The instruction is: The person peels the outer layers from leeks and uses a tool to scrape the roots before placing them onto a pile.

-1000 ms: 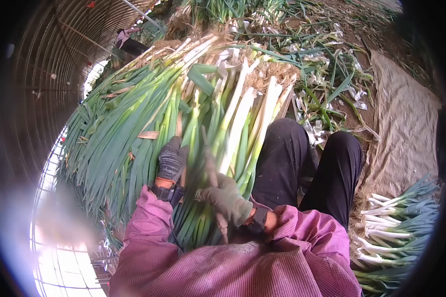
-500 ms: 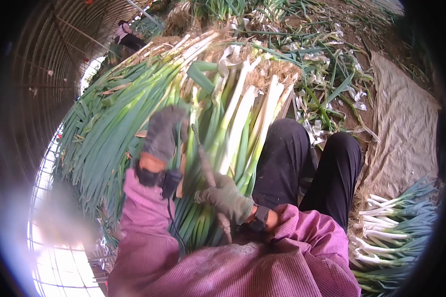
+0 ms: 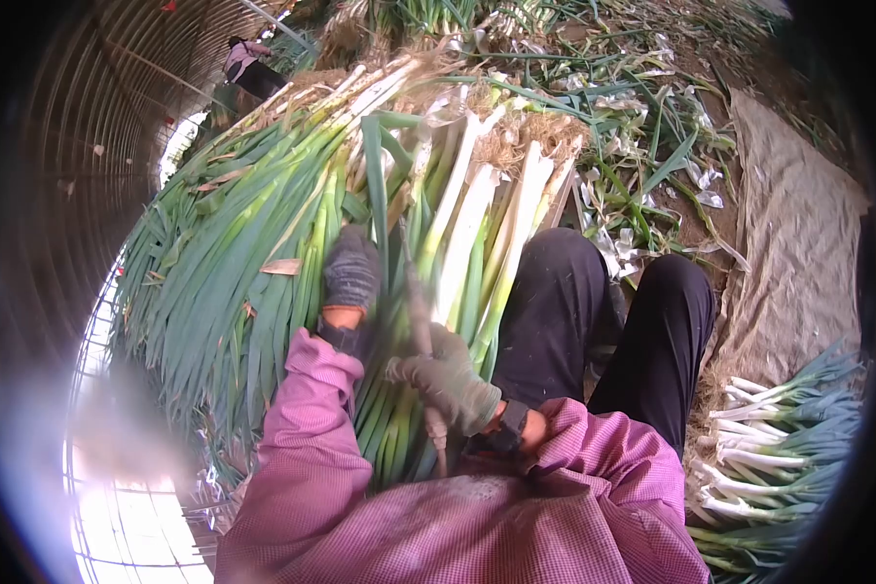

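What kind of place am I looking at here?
Probably a polytunnel or similar growing shelter: a ribbed, curved wall arches along the left, long green onions or leeks lie heaped, and leafy trimmings litter bare soil.

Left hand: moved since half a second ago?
Yes: the left hand has shifted right in the picture, clear of the dry brown leaf it partly covered.

The one view looks from the person's head — forward and steeply down — with the left hand (image 3: 351, 268) and right hand (image 3: 448, 382) close, mid-frame. Its wide, dark-rimmed round field bends the ribbed wall (image 3: 78, 165) and reaches a distant person (image 3: 250, 66) — upper left.
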{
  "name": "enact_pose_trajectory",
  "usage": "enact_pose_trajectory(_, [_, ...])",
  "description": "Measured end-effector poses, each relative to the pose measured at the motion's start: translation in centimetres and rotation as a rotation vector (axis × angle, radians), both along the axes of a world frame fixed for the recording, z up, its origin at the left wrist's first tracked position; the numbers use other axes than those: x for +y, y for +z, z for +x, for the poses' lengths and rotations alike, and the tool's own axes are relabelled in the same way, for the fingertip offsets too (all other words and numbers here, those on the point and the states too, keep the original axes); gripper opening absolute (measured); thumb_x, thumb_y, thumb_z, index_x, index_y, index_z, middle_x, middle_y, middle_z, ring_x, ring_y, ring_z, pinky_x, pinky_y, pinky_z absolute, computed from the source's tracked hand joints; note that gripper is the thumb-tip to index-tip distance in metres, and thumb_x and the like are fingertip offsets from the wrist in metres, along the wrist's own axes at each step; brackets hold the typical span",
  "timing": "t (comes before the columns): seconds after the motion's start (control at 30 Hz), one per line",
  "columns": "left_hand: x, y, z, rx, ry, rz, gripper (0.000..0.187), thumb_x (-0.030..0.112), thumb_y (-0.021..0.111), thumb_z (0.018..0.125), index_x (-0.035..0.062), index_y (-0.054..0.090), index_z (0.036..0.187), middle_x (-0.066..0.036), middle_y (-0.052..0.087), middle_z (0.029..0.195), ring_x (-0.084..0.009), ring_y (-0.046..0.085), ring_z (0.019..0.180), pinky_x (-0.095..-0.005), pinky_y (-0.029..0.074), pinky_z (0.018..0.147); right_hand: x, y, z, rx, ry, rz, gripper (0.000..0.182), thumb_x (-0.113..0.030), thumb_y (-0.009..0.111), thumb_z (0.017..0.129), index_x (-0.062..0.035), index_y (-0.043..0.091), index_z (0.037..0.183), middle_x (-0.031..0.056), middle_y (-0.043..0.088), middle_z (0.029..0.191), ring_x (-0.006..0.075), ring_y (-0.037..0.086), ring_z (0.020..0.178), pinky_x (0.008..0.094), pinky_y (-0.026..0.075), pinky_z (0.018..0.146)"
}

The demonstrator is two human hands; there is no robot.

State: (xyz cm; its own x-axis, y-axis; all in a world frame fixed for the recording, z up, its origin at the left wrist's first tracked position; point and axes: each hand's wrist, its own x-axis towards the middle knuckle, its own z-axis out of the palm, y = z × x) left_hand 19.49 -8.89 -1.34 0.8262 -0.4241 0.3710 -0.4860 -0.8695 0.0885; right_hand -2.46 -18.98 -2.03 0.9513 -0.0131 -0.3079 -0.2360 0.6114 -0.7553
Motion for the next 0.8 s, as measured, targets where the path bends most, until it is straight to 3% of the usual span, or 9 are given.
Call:
enact_pose_trajectory(0.13, [-0.1,-0.5,-1.3,-0.058,-0.112,0.060,0.020,0.008,0.058,0.083,0.0016,0.058,0.103,-0.026,0.063,0.094,-0.0438,0.059,0.092,-0.0481,0.048,0.080,-0.9,1.6,-0.4,0.034,0.073,-0.060,0.040,-0.009,0.077,0.073,0.0009,0.056,0.106,0.0055,0.057,0.083,0.0162,0.056,0.074,0.0314,0.048,0.067])
enact_pose_trajectory(0.23, [-0.4,0.3,0.4,0.204,-0.108,0.199,0.021,0.008,0.056,0.084,-0.0006,0.059,0.103,-0.028,0.062,0.095,-0.0437,0.059,0.092,-0.0486,0.047,0.079,-1.0,2.0,-0.7,-0.004,0.069,0.010,0.039,-0.008,0.076,0.074,0.0010,0.057,0.107,0.0059,0.057,0.083,0.0165,0.056,0.074,0.0320,0.048,0.068])
enact_pose_trajectory(0.27, [-0.1,0.4,0.3,0.209,-0.211,0.182,0.019,0.011,0.057,0.085,-0.0028,0.061,0.098,-0.027,0.062,0.092,-0.0433,0.060,0.089,-0.0475,0.048,0.076,-1.1,2.2,-0.8,-0.010,0.065,-0.008,0.039,-0.008,0.076,0.074,0.0011,0.056,0.107,0.0061,0.057,0.084,0.0166,0.057,0.074,0.0322,0.048,0.067])
enact_pose_trajectory(0.37, [-0.2,2.7,-3.0,0.491,-0.117,0.001,0.020,0.015,0.060,0.084,-0.0039,0.061,0.092,-0.027,0.061,0.086,-0.0434,0.061,0.085,-0.0463,0.048,0.073,-1.6,2.6,-1.2,-0.021,0.049,-0.034,0.040,-0.007,0.075,0.075,0.0015,0.055,0.108,0.0070,0.058,0.085,0.0171,0.057,0.074,0.0330,0.049,0.066])
enact_pose_trajectory(0.5, [2.2,2.0,-4.3,0.490,-0.107,0.043,0.022,0.017,0.061,0.084,-0.0041,0.063,0.092,-0.024,0.060,0.081,-0.0414,0.060,0.080,-0.0445,0.047,0.069,-1.6,3.1,-1.7,0.057,0.071,0.003,0.039,-0.008,0.075,0.075,0.0018,0.054,0.107,0.0083,0.060,0.087,0.0183,0.058,0.074,0.0339,0.049,0.065])
enact_pose_trajectory(0.53, [3.7,1.8,-3.9,0.328,-0.397,0.278,0.017,0.014,0.057,0.087,-0.0024,0.061,0.087,-0.020,0.059,0.084,-0.0385,0.060,0.081,-0.0427,0.047,0.067,-1.6,3.2,-1.7,0.096,0.090,0.009,0.039,-0.008,0.075,0.075,0.0018,0.054,0.106,0.0086,0.060,0.087,0.0187,0.058,0.074,0.0341,0.049,0.064])
enact_pose_trajectory(0.63, [5.7,2.1,-5.2,0.329,-0.383,0.208,0.013,0.009,0.053,0.088,-0.0008,0.060,0.083,-0.018,0.056,0.083,-0.0363,0.060,0.079,-0.0412,0.047,0.065,-0.3,1.7,-1.6,-0.003,0.038,0.011,0.035,-0.009,0.075,0.075,0.0010,0.055,0.103,0.0087,0.060,0.087,0.0192,0.058,0.074,0.0334,0.049,0.065])
enact_pose_trajectory(0.77, [8.0,3.0,-8.6,0.994,0.028,-0.621,0.014,0.016,0.057,0.090,0.0028,0.059,0.086,-0.007,0.057,0.080,-0.0201,0.060,0.075,-0.0355,0.048,0.068,0.1,2.3,-2.4,-0.052,0.046,-0.056,0.036,-0.010,0.075,0.075,0.0013,0.057,0.104,0.0089,0.061,0.088,0.0189,0.058,0.076,0.0318,0.049,0.068])
enact_pose_trajectory(0.8, [8.5,3.3,-9.1,0.985,-0.054,-0.586,0.022,0.024,0.060,0.090,0.0025,0.062,0.095,-0.004,0.059,0.084,-0.0145,0.059,0.078,-0.0318,0.048,0.070,0.2,2.5,-2.6,-0.057,0.016,-0.044,0.037,-0.010,0.075,0.074,0.0016,0.057,0.105,0.0089,0.061,0.089,0.0189,0.058,0.077,0.0314,0.049,0.069])
